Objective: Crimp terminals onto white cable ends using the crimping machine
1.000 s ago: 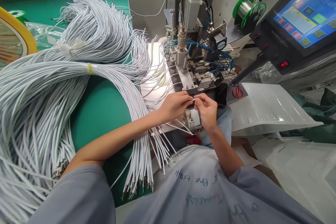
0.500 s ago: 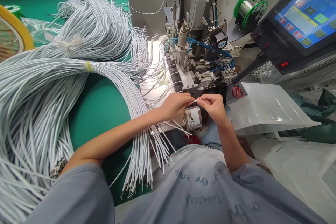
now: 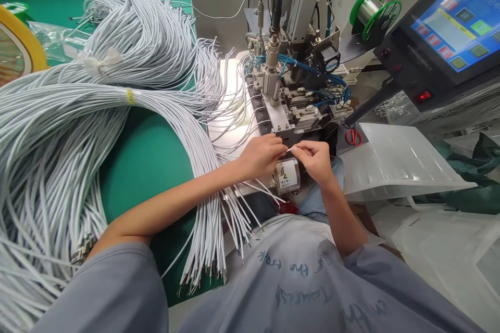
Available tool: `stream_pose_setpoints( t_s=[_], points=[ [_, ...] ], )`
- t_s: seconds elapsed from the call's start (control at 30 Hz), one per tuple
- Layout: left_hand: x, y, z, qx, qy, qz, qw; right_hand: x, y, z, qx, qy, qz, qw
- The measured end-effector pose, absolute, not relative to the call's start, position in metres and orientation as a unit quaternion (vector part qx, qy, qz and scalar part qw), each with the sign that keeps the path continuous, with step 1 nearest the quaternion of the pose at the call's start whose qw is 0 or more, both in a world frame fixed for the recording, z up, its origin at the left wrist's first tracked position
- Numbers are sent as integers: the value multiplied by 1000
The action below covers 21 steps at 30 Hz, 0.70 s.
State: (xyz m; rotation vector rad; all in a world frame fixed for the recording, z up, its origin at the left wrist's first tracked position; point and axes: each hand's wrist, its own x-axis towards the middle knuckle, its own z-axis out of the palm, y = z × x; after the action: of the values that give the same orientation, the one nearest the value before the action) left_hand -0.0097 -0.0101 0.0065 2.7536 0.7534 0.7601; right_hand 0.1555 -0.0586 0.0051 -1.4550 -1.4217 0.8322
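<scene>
My left hand [image 3: 262,156] is closed on a thin white cable [image 3: 289,149] at the front edge of the machine [image 3: 279,99]. My right hand [image 3: 314,160] pinches the end of the same cable between thumb and fingers, close beside the left fingertips. The cable's tip is too small to make out. Just below both hands sits a round metal can with a white label [image 3: 288,174]. Under my left forearm lies a fanned bundle of white cables [image 3: 207,218] with stripped ends, held by a yellow band [image 3: 130,96].
More white cables [image 3: 136,36] are heaped on the green table [image 3: 133,161]. A solder wire spool [image 3: 370,12] and a screen [image 3: 457,21] stand at the upper right. Red scissors [image 3: 353,137] lie by a translucent plastic bin [image 3: 406,161]. A yellow ring [image 3: 37,47] is at far left.
My hands stay together at the machine's front with the cable between them. The right hand has shifted very slightly left; the machine's upper cylinder appears moved a little to the right.
</scene>
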Motion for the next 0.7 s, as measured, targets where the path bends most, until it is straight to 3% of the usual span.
stream_pose_setpoints(
  t_s=[0.2, 0.47, 0.7],
  points=[
    [-6, -15, 1, 913, 288, 232, 171, 138, -62, -14, -607, -491, 322, 536],
    [-3, -12, -8, 930, 349, 25, 114, 171, -47, -47, -609, -484, 413, 474],
    [-4, -9, -12, 941, 328, -19, 84, 167, -33, -55, -594, -471, 467, 456]
  ],
)
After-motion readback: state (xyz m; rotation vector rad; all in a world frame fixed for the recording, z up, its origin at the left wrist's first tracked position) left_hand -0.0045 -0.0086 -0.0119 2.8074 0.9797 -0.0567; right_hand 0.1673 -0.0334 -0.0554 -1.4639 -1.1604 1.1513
